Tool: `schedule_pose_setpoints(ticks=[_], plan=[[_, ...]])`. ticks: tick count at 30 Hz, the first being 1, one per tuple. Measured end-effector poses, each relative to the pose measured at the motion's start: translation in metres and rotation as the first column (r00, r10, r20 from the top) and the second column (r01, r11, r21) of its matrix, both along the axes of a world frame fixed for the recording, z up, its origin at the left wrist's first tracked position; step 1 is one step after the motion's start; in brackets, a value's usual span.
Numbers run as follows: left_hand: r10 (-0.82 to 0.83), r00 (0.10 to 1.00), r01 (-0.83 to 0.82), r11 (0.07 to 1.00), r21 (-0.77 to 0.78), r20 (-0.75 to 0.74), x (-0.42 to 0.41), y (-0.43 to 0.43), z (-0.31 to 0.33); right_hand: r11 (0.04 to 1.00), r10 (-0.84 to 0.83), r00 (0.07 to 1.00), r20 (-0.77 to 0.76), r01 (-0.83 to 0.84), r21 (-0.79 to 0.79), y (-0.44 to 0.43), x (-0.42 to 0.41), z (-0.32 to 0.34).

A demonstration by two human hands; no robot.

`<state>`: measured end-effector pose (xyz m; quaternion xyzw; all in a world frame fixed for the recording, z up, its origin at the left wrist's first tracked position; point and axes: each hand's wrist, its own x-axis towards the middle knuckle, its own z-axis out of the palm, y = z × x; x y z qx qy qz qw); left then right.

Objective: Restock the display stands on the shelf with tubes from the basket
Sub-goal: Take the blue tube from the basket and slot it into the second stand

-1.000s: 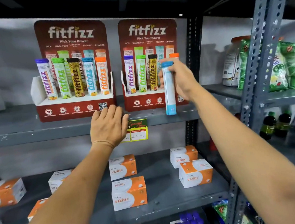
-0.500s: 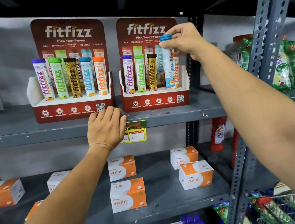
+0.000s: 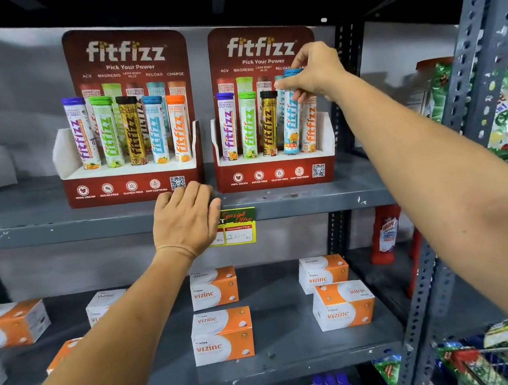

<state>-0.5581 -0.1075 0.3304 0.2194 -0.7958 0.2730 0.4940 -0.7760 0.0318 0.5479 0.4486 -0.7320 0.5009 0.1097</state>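
Fingers of the right hand [image 3: 314, 71] pinch the capped top of a blue tube [image 3: 290, 114] standing in the right stand [image 3: 275, 170] between black and orange tubes, seating step, release likely next; left hand [image 3: 187, 221] lies flat, empty, on the shelf [image 3: 58, 226]; left stand [image 3: 131, 183] holds five front tubes.

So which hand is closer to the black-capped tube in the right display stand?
Right. The right hand grips the blue-capped tube right beside the black-capped tube, in the right display stand. The left hand rests lower down, on the shelf edge.
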Motion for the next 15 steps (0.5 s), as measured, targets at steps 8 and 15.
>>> schedule_pose_setpoints(ticks=[8,15], plan=[[0.005,1.0,-0.005,1.0,-0.019,-0.012,-0.0013,-0.0001,-0.0004,0.999,-0.033,0.999,-0.022,0.034,0.031,-0.005,-0.0071,-0.0049],[0.014,1.0,-0.014,1.0,0.004,0.005,-0.0012,-0.0001,0.0,0.989,-0.035,0.993,-0.114,0.051,0.137,-0.0058,-0.0058,-0.0095]])
